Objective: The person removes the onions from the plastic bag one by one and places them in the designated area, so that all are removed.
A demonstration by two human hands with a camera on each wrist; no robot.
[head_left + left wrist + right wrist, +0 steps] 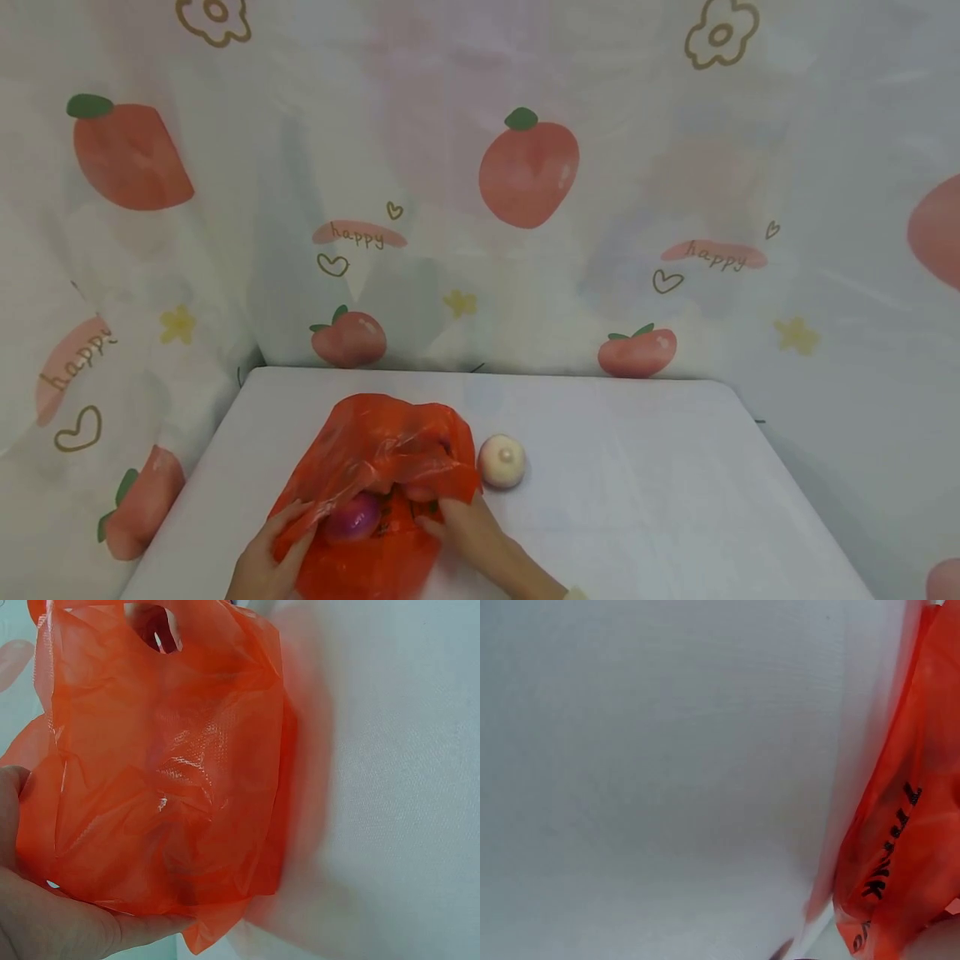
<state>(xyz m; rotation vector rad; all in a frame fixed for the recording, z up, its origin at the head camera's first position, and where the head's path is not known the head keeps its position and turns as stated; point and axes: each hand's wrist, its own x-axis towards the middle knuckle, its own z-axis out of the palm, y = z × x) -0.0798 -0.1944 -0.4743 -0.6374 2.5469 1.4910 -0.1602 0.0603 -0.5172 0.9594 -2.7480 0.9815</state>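
A thin orange-red plastic bag (375,442) with black print lies on the table, its mouth toward me. Through the mouth shows a shiny purple onion (354,518). My left hand (272,554) grips the bag's left edge, the thumb and fingers on either side of the film; the left wrist view shows that hand (67,915) at the bag's lower corner. At the right edge of the mouth, my right hand (472,533) holds the bag, its fingers partly hidden by the film. Just right of the bag sits a pale round onion-like vegetable (502,462) with a small knob.
The white table (637,483) carries the bag and the pale vegetable on its left half. Behind it and along the sides hangs a pale curtain (450,275) printed with fruit, hearts and flowers, close to the table's back edge.
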